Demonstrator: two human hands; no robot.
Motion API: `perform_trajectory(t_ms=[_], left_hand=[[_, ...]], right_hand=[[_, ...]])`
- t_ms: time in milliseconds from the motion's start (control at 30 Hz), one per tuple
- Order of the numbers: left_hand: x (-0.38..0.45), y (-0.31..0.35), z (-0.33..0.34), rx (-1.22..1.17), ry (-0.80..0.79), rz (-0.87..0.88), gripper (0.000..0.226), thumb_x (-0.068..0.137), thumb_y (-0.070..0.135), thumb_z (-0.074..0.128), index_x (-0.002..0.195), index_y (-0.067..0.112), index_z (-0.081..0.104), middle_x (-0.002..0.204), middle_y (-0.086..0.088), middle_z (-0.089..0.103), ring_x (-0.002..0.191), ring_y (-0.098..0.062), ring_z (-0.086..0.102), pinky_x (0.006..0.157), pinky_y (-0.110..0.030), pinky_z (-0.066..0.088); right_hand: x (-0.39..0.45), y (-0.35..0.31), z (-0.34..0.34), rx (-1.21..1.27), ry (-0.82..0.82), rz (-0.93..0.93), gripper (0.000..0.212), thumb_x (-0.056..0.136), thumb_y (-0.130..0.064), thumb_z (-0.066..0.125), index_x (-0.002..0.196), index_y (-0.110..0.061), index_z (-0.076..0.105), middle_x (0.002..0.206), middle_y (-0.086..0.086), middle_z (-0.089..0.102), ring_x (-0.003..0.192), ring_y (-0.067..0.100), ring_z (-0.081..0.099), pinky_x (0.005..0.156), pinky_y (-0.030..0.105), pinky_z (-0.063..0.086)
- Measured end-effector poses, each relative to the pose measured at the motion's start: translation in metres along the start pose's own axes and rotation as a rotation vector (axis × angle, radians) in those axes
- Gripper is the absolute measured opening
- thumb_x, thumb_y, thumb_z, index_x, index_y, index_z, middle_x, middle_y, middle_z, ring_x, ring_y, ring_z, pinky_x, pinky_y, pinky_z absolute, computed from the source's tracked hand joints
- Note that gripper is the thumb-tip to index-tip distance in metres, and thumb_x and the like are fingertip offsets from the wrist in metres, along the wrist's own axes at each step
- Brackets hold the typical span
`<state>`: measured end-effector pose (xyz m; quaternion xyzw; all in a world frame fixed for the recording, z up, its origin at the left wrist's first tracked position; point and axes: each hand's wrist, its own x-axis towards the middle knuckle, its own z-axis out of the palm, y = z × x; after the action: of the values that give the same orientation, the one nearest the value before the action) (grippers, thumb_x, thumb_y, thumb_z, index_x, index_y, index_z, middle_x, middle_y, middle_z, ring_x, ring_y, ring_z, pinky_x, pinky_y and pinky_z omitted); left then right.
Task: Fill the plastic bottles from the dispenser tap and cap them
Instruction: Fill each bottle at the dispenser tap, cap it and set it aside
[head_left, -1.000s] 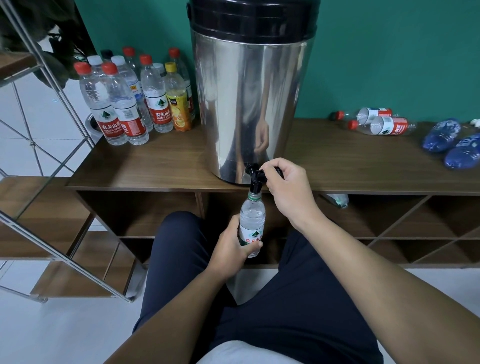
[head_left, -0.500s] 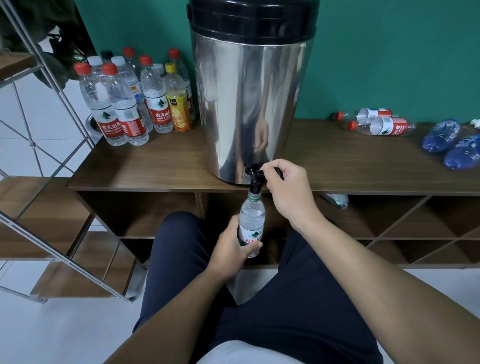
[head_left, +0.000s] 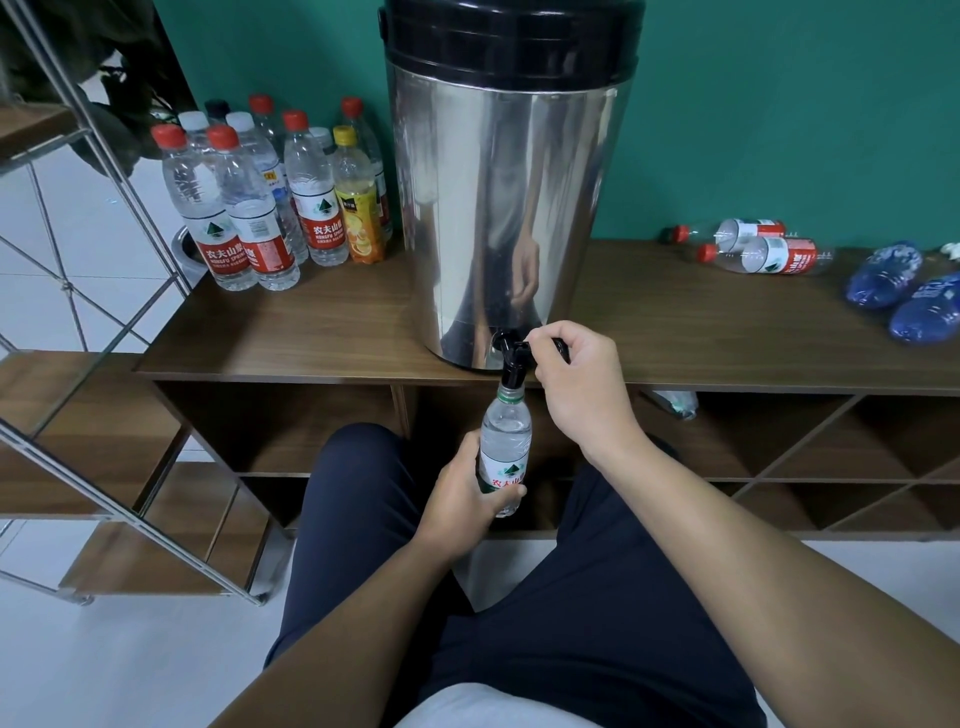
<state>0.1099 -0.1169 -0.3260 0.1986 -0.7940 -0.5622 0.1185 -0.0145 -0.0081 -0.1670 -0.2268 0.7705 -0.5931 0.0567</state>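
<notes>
A tall steel dispenser (head_left: 498, 208) with a black lid stands on the wooden shelf unit (head_left: 322, 332). Its black tap (head_left: 511, 358) juts over the front edge. My left hand (head_left: 462, 493) grips a small clear uncapped bottle (head_left: 505, 441) upright, its mouth right under the tap spout. The bottle looks nearly full of water. My right hand (head_left: 576, 379) pinches the tap's black lever with curled fingers.
Several capped bottles (head_left: 249, 208) stand at the shelf's back left, one with a yellow cap and orange label (head_left: 357, 208). Two red-capped bottles (head_left: 763, 254) and two blue bottles (head_left: 904, 296) lie on the right. A metal-framed stair (head_left: 104, 415) rises at left. My knees are below.
</notes>
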Motion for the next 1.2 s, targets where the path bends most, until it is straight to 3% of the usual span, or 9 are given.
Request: perform_trajectory(t_ms=[200,433,567,767,867,933,1000,1100,1200], left_hand=[[0.0,0.002,0.0,0.002,-0.002,0.005,0.067,0.088,0.022,0.094,0.143,0.033,0.057,0.121,0.026,0.073,0.115,0.006,0.067,0.09,-0.007,0.048],[-0.001,0.003,-0.001,0.006,-0.01,-0.003,0.067,0.088,0.022,0.093,0.143,0.032,0.057,0.121,0.021,0.074,0.111,0.005,0.068,0.09,-0.009,0.049],[-0.001,0.003,-0.001,0.008,-0.011,-0.005,0.067,0.088,0.022,0.094,0.142,0.034,0.056,0.121,0.021,0.074,0.112,0.006,0.068,0.088,-0.008,0.048],[-0.001,0.002,0.001,0.0,-0.011,-0.024,0.063,0.087,0.02,0.094,0.137,0.034,0.059,0.116,0.022,0.075,0.108,0.005,0.069,0.086,-0.009,0.05],[0.001,0.0,0.002,0.005,-0.011,-0.021,0.06,0.085,0.018,0.095,0.131,0.033,0.06,0.114,0.019,0.076,0.106,0.003,0.07,0.085,-0.01,0.05],[0.001,-0.001,0.002,0.009,-0.021,-0.028,0.059,0.084,0.017,0.096,0.128,0.033,0.06,0.112,0.017,0.076,0.103,0.003,0.07,0.084,-0.01,0.05],[0.001,-0.002,0.003,0.015,-0.036,-0.032,0.058,0.083,0.017,0.096,0.125,0.033,0.06,0.11,0.016,0.076,0.102,0.003,0.07,0.082,-0.01,0.051],[0.001,-0.002,0.004,0.038,-0.058,-0.029,0.059,0.084,0.019,0.097,0.127,0.034,0.059,0.112,0.017,0.075,0.102,0.004,0.07,0.084,-0.01,0.05],[0.0,-0.003,0.006,0.048,-0.068,-0.025,0.059,0.085,0.018,0.096,0.128,0.035,0.059,0.111,0.017,0.075,0.103,0.003,0.07,0.084,-0.011,0.051]], right_hand=[[0.001,0.001,0.0,-0.048,0.004,-0.028,0.023,0.109,-0.027,0.066,0.089,-0.025,0.077,0.063,-0.017,0.063,0.066,0.012,0.059,0.068,0.033,0.05],[0.004,-0.004,-0.001,-0.18,0.031,-0.107,0.023,0.107,-0.025,0.067,0.088,-0.021,0.079,0.065,-0.016,0.067,0.063,0.006,0.06,0.067,0.028,0.046],[0.003,-0.013,-0.004,-0.29,0.06,-0.172,0.022,0.105,-0.019,0.065,0.087,-0.019,0.078,0.076,-0.011,0.072,0.076,0.009,0.065,0.07,0.027,0.045],[0.004,-0.034,0.002,-0.615,-0.063,-0.397,0.014,0.112,-0.031,0.062,0.116,-0.021,0.07,0.066,-0.008,0.061,0.062,0.017,0.059,0.065,0.041,0.053],[0.0,-0.032,-0.011,-0.327,-0.085,-0.307,0.025,0.11,-0.045,0.063,0.109,-0.021,0.073,0.06,-0.007,0.059,0.061,0.011,0.056,0.07,0.033,0.048],[0.004,-0.021,-0.024,-0.173,-0.032,-0.198,0.035,0.113,-0.046,0.054,0.098,-0.021,0.073,0.067,-0.005,0.069,0.066,0.01,0.064,0.078,0.037,0.053],[0.017,0.002,-0.038,-0.281,0.039,-0.186,0.037,0.114,-0.045,0.053,0.097,-0.021,0.074,0.073,-0.005,0.073,0.072,0.012,0.068,0.083,0.042,0.057],[0.036,0.04,-0.054,-0.578,0.038,-0.213,0.017,0.107,-0.032,0.07,0.114,-0.018,0.079,0.097,-0.006,0.071,0.086,0.014,0.066,0.093,0.04,0.057],[0.049,0.062,-0.061,-0.713,-0.042,-0.181,0.036,0.103,-0.028,0.079,0.136,-0.015,0.075,0.123,0.002,0.062,0.093,0.017,0.063,0.096,0.031,0.052]])
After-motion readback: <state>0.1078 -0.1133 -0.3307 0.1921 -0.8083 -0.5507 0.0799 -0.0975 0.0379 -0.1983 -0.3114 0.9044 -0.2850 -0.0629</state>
